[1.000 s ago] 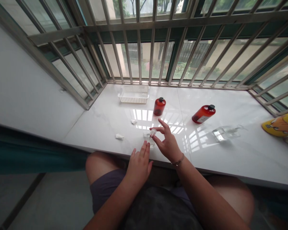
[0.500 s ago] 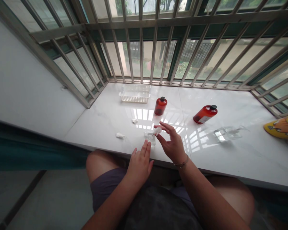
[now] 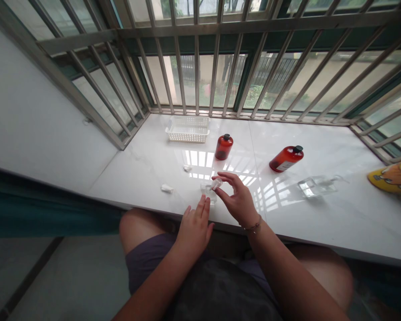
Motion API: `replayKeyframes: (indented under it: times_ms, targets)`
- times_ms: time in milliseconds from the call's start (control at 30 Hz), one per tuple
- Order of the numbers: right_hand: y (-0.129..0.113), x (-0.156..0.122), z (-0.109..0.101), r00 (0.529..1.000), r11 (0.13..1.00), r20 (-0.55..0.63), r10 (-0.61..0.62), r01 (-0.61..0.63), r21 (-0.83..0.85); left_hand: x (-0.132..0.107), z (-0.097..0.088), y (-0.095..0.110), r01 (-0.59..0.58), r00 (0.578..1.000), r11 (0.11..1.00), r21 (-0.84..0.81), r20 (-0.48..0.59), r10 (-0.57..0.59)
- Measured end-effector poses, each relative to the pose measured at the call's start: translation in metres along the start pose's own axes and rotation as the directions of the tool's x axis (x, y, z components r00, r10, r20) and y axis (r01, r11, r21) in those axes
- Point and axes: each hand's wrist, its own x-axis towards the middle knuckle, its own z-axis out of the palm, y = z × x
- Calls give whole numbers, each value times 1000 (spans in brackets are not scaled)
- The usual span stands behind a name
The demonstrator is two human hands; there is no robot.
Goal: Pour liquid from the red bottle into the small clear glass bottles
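My right hand point(image 3: 237, 200) pinches a small transparent plastic piece point(image 3: 216, 183) between thumb and fingertips. Just below that piece, a small transparent bottle point(image 3: 208, 194) stands on the white marble sill point(image 3: 147, 174), partly behind my fingers. My left hand point(image 3: 195, 227) lies at the sill's front edge, fingers apart and empty, its fingertips close to the small bottle. Whether they touch it, I cannot tell.
Two amber bottles with black caps point(image 3: 224, 147) point(image 3: 286, 158) stand and lie behind my hands. A white plastic basket point(image 3: 187, 129), a flat transparent pump bottle point(image 3: 317, 186) and white scraps point(image 3: 167, 188) are on the sill. Metal window bars point(image 3: 195, 80) run along the back.
My right hand has shifted slightly, keeping the small transparent piece in its pinch. My left hand has hardly moved, and the head view has tilted a little.
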Motion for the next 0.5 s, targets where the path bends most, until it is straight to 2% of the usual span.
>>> replayKeyframes:
  times_ms: [167, 500]
  targets:
    - [-4, 0, 1, 1000, 1000, 23, -5, 5, -28, 0, 1, 0, -3, 1000, 1000, 7, -7, 3]
    - [-9, 0, 0, 991, 992, 57, 122, -124, 30, -1, 3, -1, -17, 999, 1000, 7, -31, 17]
